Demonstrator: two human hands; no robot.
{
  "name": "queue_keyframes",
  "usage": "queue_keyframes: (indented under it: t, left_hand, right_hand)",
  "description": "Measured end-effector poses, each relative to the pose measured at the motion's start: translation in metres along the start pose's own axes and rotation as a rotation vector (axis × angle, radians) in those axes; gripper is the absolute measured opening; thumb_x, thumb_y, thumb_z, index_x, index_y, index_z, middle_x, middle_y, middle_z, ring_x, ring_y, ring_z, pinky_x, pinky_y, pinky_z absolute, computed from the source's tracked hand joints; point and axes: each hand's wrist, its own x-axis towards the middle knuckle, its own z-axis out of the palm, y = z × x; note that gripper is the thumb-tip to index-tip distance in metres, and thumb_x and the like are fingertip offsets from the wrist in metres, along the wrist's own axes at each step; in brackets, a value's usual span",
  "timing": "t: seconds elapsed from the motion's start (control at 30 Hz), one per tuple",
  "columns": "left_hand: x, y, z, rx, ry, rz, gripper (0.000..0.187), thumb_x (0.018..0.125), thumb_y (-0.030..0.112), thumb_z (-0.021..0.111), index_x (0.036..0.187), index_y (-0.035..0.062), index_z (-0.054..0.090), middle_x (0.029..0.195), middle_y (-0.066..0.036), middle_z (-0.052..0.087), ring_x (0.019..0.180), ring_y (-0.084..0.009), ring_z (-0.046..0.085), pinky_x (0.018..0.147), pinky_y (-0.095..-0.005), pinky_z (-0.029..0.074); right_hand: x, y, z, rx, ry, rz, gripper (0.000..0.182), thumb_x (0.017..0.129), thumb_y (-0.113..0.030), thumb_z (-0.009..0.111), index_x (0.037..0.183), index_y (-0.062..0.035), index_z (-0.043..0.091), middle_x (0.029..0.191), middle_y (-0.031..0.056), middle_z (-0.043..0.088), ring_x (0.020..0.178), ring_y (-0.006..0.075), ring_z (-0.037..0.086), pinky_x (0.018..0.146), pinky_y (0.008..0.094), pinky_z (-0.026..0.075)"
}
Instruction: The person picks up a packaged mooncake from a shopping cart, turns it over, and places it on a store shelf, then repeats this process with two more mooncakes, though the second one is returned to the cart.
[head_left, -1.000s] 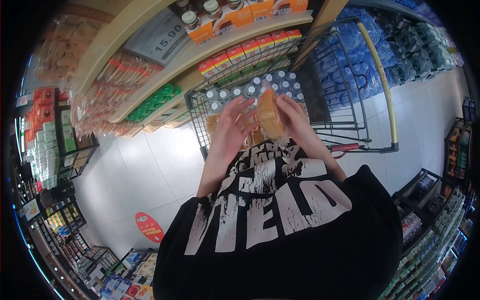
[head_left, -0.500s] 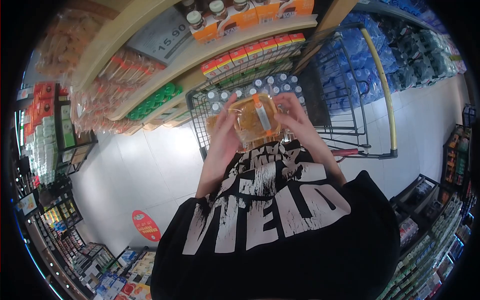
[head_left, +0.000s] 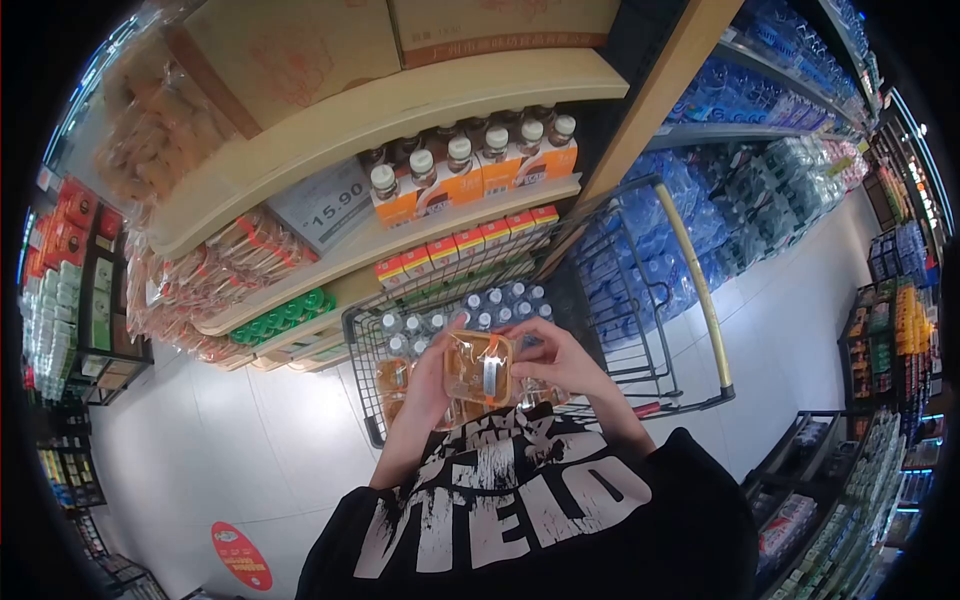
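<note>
A clear plastic food package (head_left: 478,368) with brownish contents and an orange and white label strip is held above a wire shopping cart (head_left: 640,385). My left hand (head_left: 432,380) grips its left side. At its right edge, my right hand (head_left: 550,357) is closed, with bent fingers and thumb on the package. Beneath and beyond both hands, the cart holds several clear bottles with white caps (head_left: 490,305). More brownish packages (head_left: 392,378) lie in the cart beside my left hand.
Wooden shelves (head_left: 480,88) in front carry cartons, orange bottle packs (head_left: 430,197) and a price sign (head_left: 330,210). Blue bottle packs (head_left: 650,240) are stacked right of the cart. A round red floor sticker (head_left: 241,556) lies at lower left; dark racks (head_left: 800,470) stand at lower right.
The view has tilted up, so the cart, hands and package sit lower in the frame and more shelving shows. Both hands still hold the package, which is now turned slightly.
</note>
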Motion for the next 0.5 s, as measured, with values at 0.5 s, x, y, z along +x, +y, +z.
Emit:
queue_keyframes:
  t: [0.5]
  left_hand:
    - [-0.008, -0.021, -0.032, -0.08, -0.038, 0.039, 0.036, 0.09, 0.03, 0.039, 0.116, 0.0062, 0.045, 0.107, -0.013, 0.056, 0.092, -0.0205, 0.055, 0.079, -0.0334, 0.042]
  right_hand:
    - [0.059, -0.158, -0.088, -0.571, 0.635, -0.738, 0.031, 0.075, 0.007, 0.06, 0.098, -0.0006, 0.04, 0.122, 0.0143, 0.045, 0.096, 0.0208, 0.059, 0.077, 0.027, 0.053]
